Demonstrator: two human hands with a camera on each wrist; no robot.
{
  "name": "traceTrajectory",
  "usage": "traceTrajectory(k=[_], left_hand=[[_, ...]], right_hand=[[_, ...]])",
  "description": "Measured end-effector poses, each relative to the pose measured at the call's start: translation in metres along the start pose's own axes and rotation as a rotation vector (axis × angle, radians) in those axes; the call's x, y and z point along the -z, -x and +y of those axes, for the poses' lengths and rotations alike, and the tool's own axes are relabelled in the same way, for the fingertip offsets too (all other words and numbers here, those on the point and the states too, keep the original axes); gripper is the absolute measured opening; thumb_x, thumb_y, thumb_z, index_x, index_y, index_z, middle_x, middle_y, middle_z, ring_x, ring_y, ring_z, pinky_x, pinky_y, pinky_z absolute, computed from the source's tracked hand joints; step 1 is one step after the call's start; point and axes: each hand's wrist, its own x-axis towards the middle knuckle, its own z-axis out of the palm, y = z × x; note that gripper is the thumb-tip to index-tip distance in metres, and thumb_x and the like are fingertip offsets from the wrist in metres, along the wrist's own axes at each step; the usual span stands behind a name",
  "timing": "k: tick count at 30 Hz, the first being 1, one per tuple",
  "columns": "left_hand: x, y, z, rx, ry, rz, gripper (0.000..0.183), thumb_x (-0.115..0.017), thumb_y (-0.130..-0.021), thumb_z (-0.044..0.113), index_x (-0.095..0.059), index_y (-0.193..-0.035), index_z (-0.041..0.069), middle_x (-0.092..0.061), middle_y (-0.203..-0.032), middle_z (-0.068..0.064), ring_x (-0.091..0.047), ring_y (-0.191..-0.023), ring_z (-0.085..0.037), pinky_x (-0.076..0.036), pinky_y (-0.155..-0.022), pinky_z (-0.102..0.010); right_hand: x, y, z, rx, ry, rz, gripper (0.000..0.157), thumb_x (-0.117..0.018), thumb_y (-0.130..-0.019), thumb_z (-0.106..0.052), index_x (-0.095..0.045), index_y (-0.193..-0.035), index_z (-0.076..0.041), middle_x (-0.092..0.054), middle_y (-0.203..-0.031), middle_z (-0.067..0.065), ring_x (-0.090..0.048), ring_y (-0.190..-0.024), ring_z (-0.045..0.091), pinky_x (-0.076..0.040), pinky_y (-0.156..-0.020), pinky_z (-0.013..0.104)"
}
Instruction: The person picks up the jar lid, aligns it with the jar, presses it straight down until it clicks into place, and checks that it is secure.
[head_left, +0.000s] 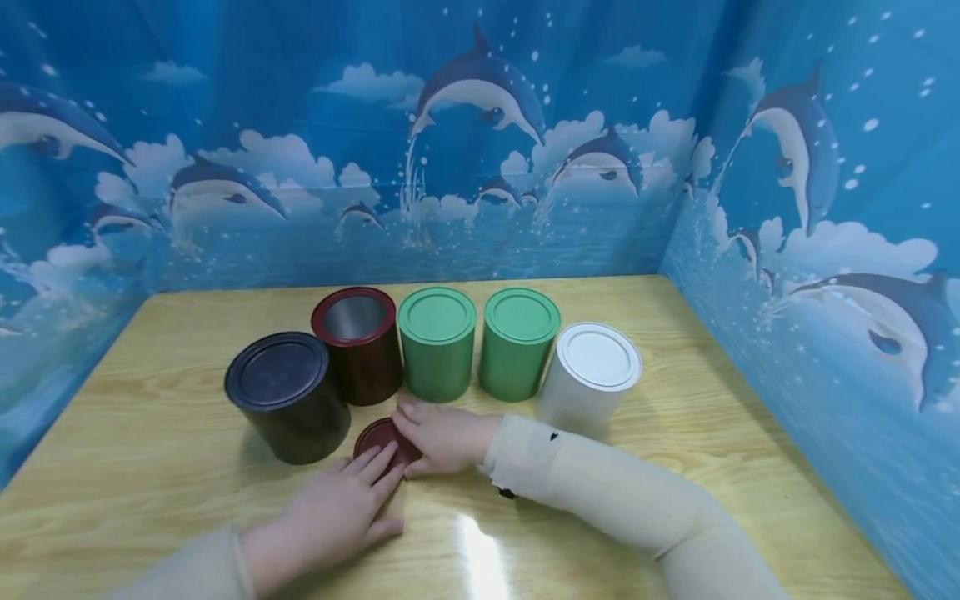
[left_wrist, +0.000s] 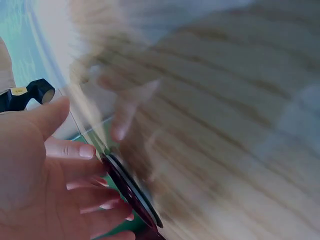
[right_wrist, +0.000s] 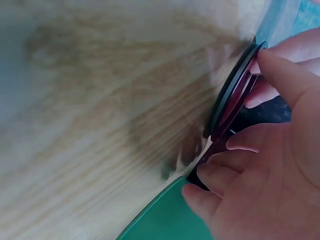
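Observation:
A dark red round lid [head_left: 384,437] lies low on the table in front of the cans, both hands on it. My left hand [head_left: 341,504] reaches in from the near left, its extended fingers resting on the lid's near edge and the thumb held apart. From the right, my right hand [head_left: 442,435] touches the lid's right side with loosely bent fingers and its thumb. Up close in the left wrist view, the lid's rim [left_wrist: 131,192] stands right at the left fingertips. Behind the lid is a dark red can [head_left: 371,367] with an uncovered top and a grey inside.
A black can [head_left: 300,417] stands to the left of the lid. Two green cans [head_left: 437,367] [head_left: 513,367] stand behind, and a white can [head_left: 581,392] is at the right, close behind the right sleeve [head_left: 600,483]. Dolphin-print curtains [head_left: 337,242] border the wooden table [head_left: 135,417].

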Motion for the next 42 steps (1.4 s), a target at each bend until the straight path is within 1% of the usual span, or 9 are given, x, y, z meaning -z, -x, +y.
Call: traceTrajectory(k=[3, 7, 9, 15, 20, 26, 31, 38, 42], left_hand=[[-0.002, 0.000, -0.001, 0.032, 0.009, 0.045, 0.068, -0.060, -0.086, 0.047, -0.051, -0.130, -0.004, -0.044, -0.137, -0.024, -0.042, -0.125, -0.038, -0.040, -0.093, -0.056], [-0.007, -0.004, -0.005, 0.087, 0.016, 0.138, 0.068, -0.064, -0.086, 0.039, -0.047, -0.131, -0.010, -0.041, -0.136, -0.030, -0.041, -0.123, -0.043, -0.040, -0.093, -0.054], [-0.010, -0.005, -0.006, 0.115, 0.024, 0.148, 0.067, -0.065, -0.086, 0.036, -0.046, -0.130, -0.011, -0.039, -0.135, -0.033, -0.041, -0.123, -0.045, -0.041, -0.093, -0.054], [-0.015, -0.009, -0.008, 0.170, 0.021, 0.117, 0.064, -0.062, -0.088, 0.037, -0.049, -0.128, -0.011, -0.039, -0.133, -0.036, -0.041, -0.121, -0.048, -0.043, -0.090, -0.055], [-0.015, -0.009, -0.008, 0.160, 0.019, 0.096, 0.058, -0.060, -0.090, 0.033, -0.051, -0.126, -0.011, -0.039, -0.134, -0.035, -0.044, -0.118, -0.048, -0.043, -0.089, -0.055], [-0.015, -0.011, -0.009, 0.140, 0.018, 0.086, 0.054, -0.060, -0.091, 0.027, -0.050, -0.125, -0.012, -0.038, -0.135, -0.034, -0.045, -0.117, -0.048, -0.042, -0.091, -0.055], [-0.015, -0.011, -0.011, 0.123, 0.013, 0.104, 0.054, -0.058, -0.092, 0.028, -0.050, -0.126, -0.012, -0.040, -0.135, -0.031, -0.045, -0.117, -0.047, -0.041, -0.092, -0.054], [-0.009, -0.008, -0.016, 0.112, -0.003, 0.142, 0.053, -0.057, -0.093, 0.029, -0.051, -0.127, -0.010, -0.043, -0.136, -0.027, -0.043, -0.121, -0.044, -0.039, -0.096, -0.050], [-0.005, -0.006, -0.016, 0.097, -0.005, 0.194, 0.052, -0.059, -0.092, 0.030, -0.053, -0.127, -0.008, -0.046, -0.135, -0.024, -0.044, -0.121, -0.043, -0.041, -0.094, -0.050]], right_hand=[[-0.001, 0.001, -0.001, 0.004, -0.006, -0.007, 0.080, -0.052, -0.091, -0.050, -0.022, -0.148, -0.002, -0.018, -0.152, 0.016, -0.017, -0.139, 0.023, -0.019, -0.110, 0.029], [-0.004, 0.001, -0.002, 0.007, 0.019, 0.002, 0.081, -0.054, -0.090, -0.050, -0.024, -0.147, -0.002, -0.020, -0.152, 0.016, -0.019, -0.139, 0.022, -0.027, -0.108, 0.032], [-0.004, 0.000, -0.004, 0.010, 0.040, 0.005, 0.080, -0.054, -0.090, -0.051, -0.025, -0.147, -0.002, -0.021, -0.151, 0.016, -0.019, -0.139, 0.022, -0.030, -0.107, 0.033], [-0.006, -0.001, -0.007, 0.014, 0.056, -0.003, 0.079, -0.052, -0.091, -0.052, -0.026, -0.147, -0.003, -0.021, -0.152, 0.015, -0.020, -0.139, 0.021, -0.031, -0.106, 0.031], [-0.007, -0.001, -0.008, 0.022, 0.066, -0.010, 0.075, -0.048, -0.093, -0.051, -0.028, -0.146, -0.002, -0.021, -0.152, 0.015, -0.021, -0.139, 0.020, -0.029, -0.106, 0.029], [-0.007, -0.001, -0.008, 0.057, 0.096, 0.026, 0.071, -0.049, -0.094, -0.046, -0.032, -0.143, 0.003, -0.025, -0.149, 0.019, -0.024, -0.137, 0.021, -0.023, -0.108, 0.025], [-0.006, 0.000, -0.007, 0.075, 0.039, 0.040, 0.069, -0.050, -0.095, -0.042, -0.033, -0.142, 0.005, -0.025, -0.148, 0.022, -0.024, -0.137, 0.023, -0.021, -0.109, 0.025], [-0.005, 0.004, -0.003, 0.078, -0.064, 0.079, 0.069, -0.050, -0.095, -0.042, -0.029, -0.143, 0.004, -0.020, -0.150, 0.020, -0.021, -0.138, 0.022, -0.020, -0.109, 0.022], [-0.003, 0.007, 0.000, 0.088, -0.111, 0.106, 0.070, -0.050, -0.095, -0.040, -0.026, -0.144, 0.004, -0.018, -0.151, 0.021, -0.020, -0.138, 0.023, -0.018, -0.109, 0.023]])
